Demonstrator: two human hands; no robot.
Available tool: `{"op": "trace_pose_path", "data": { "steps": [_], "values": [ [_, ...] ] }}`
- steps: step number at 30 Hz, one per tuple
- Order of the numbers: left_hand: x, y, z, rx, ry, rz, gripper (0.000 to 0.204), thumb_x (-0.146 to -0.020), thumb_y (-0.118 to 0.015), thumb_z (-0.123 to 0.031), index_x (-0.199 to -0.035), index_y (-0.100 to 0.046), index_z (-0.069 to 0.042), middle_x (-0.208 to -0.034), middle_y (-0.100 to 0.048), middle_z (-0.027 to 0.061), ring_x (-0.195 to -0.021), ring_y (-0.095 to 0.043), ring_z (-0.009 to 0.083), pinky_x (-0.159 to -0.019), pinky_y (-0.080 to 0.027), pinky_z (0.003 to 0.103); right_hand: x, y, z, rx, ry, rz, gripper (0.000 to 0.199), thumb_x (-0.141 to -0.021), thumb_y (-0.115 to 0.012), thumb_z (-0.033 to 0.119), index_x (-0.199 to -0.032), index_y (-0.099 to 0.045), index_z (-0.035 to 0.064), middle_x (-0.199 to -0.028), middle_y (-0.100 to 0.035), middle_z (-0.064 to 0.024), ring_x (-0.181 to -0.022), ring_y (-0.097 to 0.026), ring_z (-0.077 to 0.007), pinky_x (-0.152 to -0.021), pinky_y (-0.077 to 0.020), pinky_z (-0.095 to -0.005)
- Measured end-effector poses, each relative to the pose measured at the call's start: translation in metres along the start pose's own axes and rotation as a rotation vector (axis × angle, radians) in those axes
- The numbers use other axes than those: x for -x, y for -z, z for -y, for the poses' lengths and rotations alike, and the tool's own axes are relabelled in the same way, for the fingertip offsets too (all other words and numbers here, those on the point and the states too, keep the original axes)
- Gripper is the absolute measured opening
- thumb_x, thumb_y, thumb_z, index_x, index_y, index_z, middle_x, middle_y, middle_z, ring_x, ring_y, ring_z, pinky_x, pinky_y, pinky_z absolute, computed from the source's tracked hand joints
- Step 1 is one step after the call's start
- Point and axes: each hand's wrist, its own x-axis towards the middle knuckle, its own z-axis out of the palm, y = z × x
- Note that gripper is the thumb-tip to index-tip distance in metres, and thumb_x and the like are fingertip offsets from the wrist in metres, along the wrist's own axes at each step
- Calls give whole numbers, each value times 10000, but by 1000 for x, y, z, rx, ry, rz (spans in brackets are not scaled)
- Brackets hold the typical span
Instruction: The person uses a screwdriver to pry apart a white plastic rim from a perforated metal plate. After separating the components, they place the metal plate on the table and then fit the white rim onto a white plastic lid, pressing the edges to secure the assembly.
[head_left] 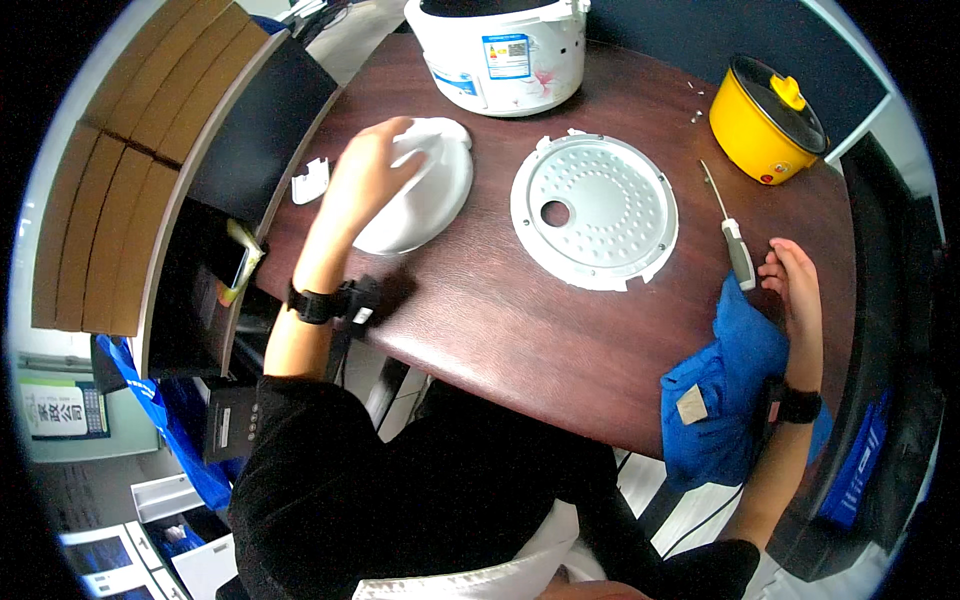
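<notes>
My left hand [369,176] is over a smooth white lid [430,205], thumb and fingers apart in a C shape. The hand and forearm hide the lid's left side, and slight blur obscures whether they touch. To its right lies a round light-grey dimpled plate [610,240] with one round hole off centre and small screws round its rim. My right hand [793,275] rests at the right side of the table with loosely bent fingers and holds nothing. Just left of its fingertips is a screwdriver [738,255] with a grey-and-white handle, its shaft pointing away from me.
At the far edge stands a white rice cooker body [540,60], and at far right a yellow electric pot [765,125]. Small screws [697,117] lie beside that pot. A white plastic piece [311,181] sits at left. Blue cloth [725,390] drapes over the right front edge.
</notes>
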Motion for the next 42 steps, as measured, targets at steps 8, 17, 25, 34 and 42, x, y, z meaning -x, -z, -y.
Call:
{"op": "trace_pose_path", "data": {
  "steps": [8, 17, 25, 34, 42],
  "values": [
    [12, -12, 48, 113, 297, 176, 449, -797, -716, -170, -1192, -611, 16, -934, -696, 195, -717, -686, 230, -677, -546, 336, 5, -10, 10, -23, -3, 13, 235, -948, -604, 253, -1089, -613, 65, -829, -611, -27, -709, -641, -137, -605, -512, -248],
    [6, 26, -32, 1068, 518, 464, 386, -891, -650, -137, -1179, -516, 82, -734, -589, 51, -526, -544, 95, -502, -457, 221, 7, -11, 11, 19, -20, 2, 208, -979, -556, 235, -1094, -603, 69, -807, -603, 4, -708, -630, -104, -616, -508, -231],
    [-12, 18, -85, 1025, 185, 611, 348, -863, -641, -122, -1142, -527, 52, -792, -635, 77, -662, -630, 131, -613, -510, 253, 2, -6, 5, -40, -13, 1, 225, -934, -622, 258, -1058, -618, 70, -827, -611, -39, -703, -650, -150, -591, -514, -249],
    [-47, 16, -134, 232, -410, 600, 376, -702, -647, -1, -1076, -618, 5, -945, -632, 146, -885, -634, 267, -814, -498, 349, 6, -9, 8, 19, 5, 12, 177, -945, -590, 246, -1013, -623, 85, -802, -608, -18, -692, -638, -128, -591, -502, -233],
    [-64, -15, -147, 194, -656, 588, 396, -695, -643, 39, -1089, -642, -3, -1006, -625, 169, -944, -620, 334, -856, -498, 384, 7, -13, 10, 31, 13, -6, 215, -937, -592, 259, -1009, -622, 59, -801, -610, -29, -688, -632, -133, -592, -501, -244]
  ]
}}
